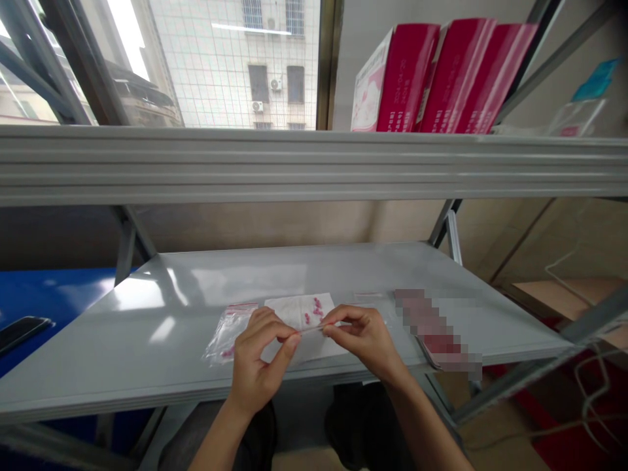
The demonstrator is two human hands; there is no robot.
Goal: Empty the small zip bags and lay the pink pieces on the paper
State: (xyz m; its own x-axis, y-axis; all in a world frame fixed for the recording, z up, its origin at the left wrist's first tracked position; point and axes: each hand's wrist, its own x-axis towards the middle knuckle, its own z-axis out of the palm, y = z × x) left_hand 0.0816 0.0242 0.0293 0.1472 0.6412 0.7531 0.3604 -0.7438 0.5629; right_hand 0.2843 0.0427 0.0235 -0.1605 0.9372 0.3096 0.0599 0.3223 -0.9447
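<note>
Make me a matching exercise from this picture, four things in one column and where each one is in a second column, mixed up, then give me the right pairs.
Things:
1. red boxes
2. small clear bag
3. dark phone
4. white sheet with pink bits

Places:
A. on the blue surface at far left
B. on the grey shelf, just left of the left hand
C. on the upper shelf at right
D. on the grey shelf behind both hands, near the right hand

Pairs: 1-C, 2-B, 3-A, 4-D
</note>
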